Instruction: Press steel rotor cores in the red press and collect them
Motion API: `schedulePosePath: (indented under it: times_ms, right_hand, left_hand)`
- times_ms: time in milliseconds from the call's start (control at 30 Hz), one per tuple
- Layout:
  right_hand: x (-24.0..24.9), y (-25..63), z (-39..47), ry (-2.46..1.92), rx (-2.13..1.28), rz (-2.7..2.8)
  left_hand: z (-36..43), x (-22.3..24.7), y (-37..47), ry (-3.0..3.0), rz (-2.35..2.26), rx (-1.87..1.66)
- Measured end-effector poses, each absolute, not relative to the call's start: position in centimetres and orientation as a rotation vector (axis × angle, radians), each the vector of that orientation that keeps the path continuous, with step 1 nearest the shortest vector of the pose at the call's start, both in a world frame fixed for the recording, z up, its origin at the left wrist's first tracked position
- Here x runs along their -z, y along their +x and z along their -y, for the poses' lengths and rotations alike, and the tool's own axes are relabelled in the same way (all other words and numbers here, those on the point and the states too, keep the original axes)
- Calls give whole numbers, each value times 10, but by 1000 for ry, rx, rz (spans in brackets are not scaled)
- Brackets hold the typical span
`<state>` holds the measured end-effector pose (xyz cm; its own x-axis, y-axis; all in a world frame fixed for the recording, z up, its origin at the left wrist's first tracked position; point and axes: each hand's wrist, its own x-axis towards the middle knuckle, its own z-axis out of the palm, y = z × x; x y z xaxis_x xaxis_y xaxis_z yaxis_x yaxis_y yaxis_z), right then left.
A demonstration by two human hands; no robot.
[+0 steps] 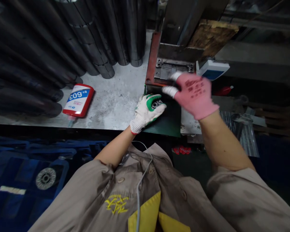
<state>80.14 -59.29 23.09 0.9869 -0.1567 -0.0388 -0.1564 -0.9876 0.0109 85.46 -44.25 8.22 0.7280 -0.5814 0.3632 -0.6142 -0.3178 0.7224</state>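
My left hand (148, 111), in a white knit glove with green coating, is curled around a small round metal core (156, 104) with slots and a centre hole. It rests at the front edge of the bench, on a dark green surface (169, 124). Just right of it and higher, my right hand (192, 93), in a pink glove with white-wrapped fingertips, is raised before a metal fixture (170, 71) on a red base plate (152, 61). Its thumb and fingers are apart, slightly blurred by motion. A dark patch shows between them; I cannot make out what it is.
Long stacks of dark metal cylinders (106, 69) lie at the back left. A red BT-603 bottle (78, 100) lies on the grey bench (111, 103). A white device (215, 69) stands right of the fixture. Blue crates (62, 153) sit below left, with a round slotted part (45, 178).
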Motion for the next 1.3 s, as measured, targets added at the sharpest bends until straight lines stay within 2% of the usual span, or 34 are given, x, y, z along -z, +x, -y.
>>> schedulePosePath:
  times_ms: [67,167,333,500,633,800,967,1100,1200,1300]
  right_hand:
    - [-240,811,602,3015,-97,426]
    - [-245,820,605,2912,-58,460]
    - [-218,798,604,3100,-124,319]
    - [-170,781,594,3248,207,133]
    - [-195,785,591,3174,405,5]
    - [-245,805,606,3037,-47,320]
    - [-229,826,621,3082,-181,365]
    - [-225,799,612,3161,-316,432]
    - [-221,772,594,3244,-230,461]
    - [-200,763,579,3347,49,409]
  left_hand:
    - [448,-85,850,2049,808,-55]
    - [452,-88,845,2137,761,-84]
    - [448,-82,844,2157,837,-89]
    - [443,-76,853,2181,963,-76]
    - [441,-74,856,2139,1033,-54]
    - [436,-74,857,2105,928,-48]
    - [430,-78,862,2062,1066,-10]
    - [433,-75,860,2098,1036,-34]
    - [437,-71,858,2107,1006,-69]
    - [440,-70,856,2124,1012,-78]
